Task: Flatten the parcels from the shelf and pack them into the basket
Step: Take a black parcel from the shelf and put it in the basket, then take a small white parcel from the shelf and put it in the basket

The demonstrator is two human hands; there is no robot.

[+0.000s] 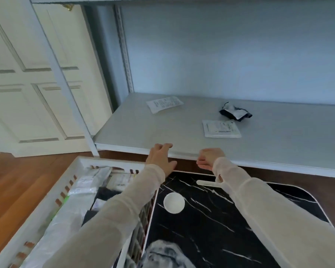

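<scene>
Poised at grey shelf (pixel 143 132) edge with left hand (pixel 161 157) slack, right hand (pixel 209 158) curled on nothing. Judging flat white labelled mailer (pixel 220 129) light, limp, slick; best pinched by a corner.

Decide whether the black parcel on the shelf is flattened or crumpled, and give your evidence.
Crumpled: the black parcel bunches up in uneven folds on the shelf, while the white parcel beside it lies flat.
</scene>
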